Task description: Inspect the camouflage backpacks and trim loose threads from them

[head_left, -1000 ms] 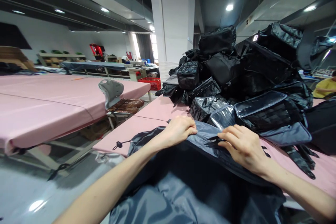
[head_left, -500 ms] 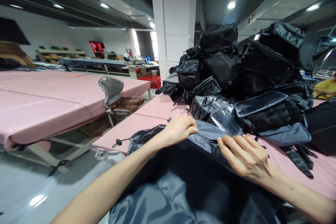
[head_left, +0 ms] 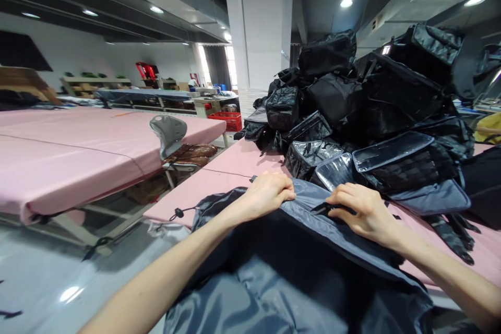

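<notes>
A large black bag with a grey lining (head_left: 254, 287) lies open in front of me, its mouth toward me. My left hand (head_left: 272, 191) is closed on the upper rim of the bag, pinching the grey fabric. To its right, my right hand (head_left: 362, 211) has its fingers closed around a small black pointed thing (head_left: 321, 209), whose kind I cannot make out. That thing's tip rests by the grey lining of the rim. A black drawcord with a toggle (head_left: 178, 213) sticks out from the bag's left side.
Behind the bag, a tall heap of black and camouflage bags (head_left: 336, 94) covers the pink table (head_left: 227, 167). Left of it stands another pink table (head_left: 78, 151), with a grey chair (head_left: 168, 133) between them. A white pillar (head_left: 262, 26) rises behind. A yellow sleeve (head_left: 487, 128) shows at far right.
My right hand has shifted from lying over the rim to a pinch, and the black pointed thing now shows at its fingers. More grey lining is visible along the rim. My left hand stays put.
</notes>
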### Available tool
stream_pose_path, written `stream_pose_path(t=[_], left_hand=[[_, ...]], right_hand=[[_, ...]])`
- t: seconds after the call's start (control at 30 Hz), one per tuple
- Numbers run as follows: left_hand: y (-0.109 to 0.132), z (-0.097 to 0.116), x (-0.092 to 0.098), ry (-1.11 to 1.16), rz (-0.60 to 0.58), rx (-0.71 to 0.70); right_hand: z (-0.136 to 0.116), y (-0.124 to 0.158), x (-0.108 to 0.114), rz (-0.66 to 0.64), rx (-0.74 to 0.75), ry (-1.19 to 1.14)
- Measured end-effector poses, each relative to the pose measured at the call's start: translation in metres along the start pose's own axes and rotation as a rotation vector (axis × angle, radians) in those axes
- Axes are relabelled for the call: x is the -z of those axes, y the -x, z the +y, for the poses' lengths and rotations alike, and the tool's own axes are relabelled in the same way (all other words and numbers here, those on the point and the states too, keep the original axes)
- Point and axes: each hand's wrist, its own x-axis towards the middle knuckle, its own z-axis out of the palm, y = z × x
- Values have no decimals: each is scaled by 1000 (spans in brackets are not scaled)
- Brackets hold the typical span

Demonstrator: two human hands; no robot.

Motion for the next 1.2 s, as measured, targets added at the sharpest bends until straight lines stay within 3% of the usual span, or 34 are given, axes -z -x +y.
stream_pose_path(t=[0.2,0.43,0.6,0.83,1.2], left_hand=[[-1,1,0,-8,-7,8],[2,-1,-4,-42,43,-28],[5,-1,-13,-66,141,-257],[-2,11,-21,-150,138,-582],[-2,18,-28,-368,265,-725]], right_hand=[[0,-3,-3,-49,-37,-77],[-15,-9,-8,29,24,123],[-13,-4,-5,35,9,144],[-11,17,12,78,-69,79],[-17,27,6,124,23,272]])
